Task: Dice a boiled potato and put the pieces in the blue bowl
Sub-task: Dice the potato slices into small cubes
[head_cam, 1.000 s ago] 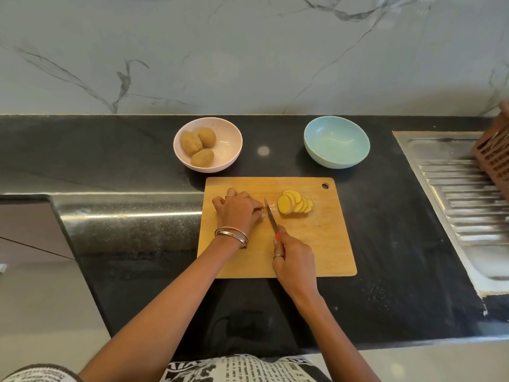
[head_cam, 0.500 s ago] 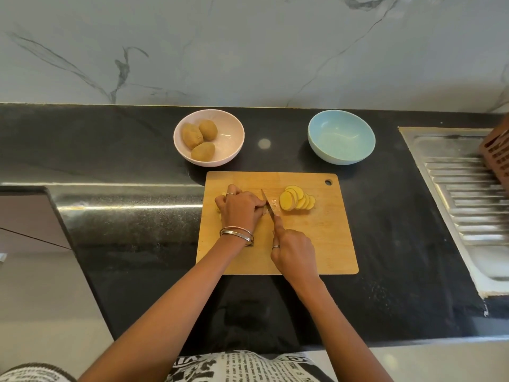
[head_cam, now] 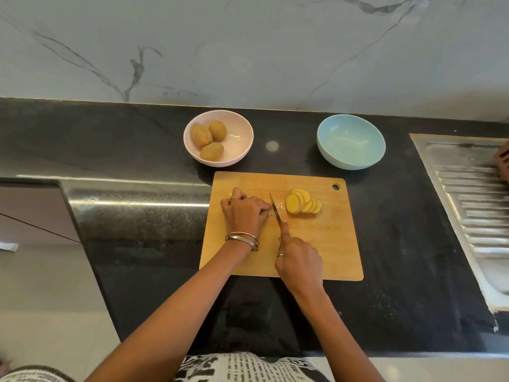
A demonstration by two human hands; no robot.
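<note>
On the rectangular wooden cutting board [head_cam: 325, 244], the left hand [head_cam: 245, 212] clenches over the mostly hidden boiled potato [head_cam: 230, 194]; the right hand [head_cam: 298, 260] grasps a thin-bladed knife [head_cam: 275, 209]; fanned yellow potato slices [head_cam: 303, 204] lie beside the blade.

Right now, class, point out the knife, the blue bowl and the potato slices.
knife [head_cam: 275, 209], head view, middle of the blade.
blue bowl [head_cam: 327, 150], head view, left rim wall.
potato slices [head_cam: 293, 204], head view, face of the nearest slice.

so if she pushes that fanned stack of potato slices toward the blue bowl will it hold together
Probably not: the potato slices only lean on each other, so they would likely slide apart. Thin and boiled, they may break. Lying nearly flat on the cutting board, they shouldn't roll.
</note>
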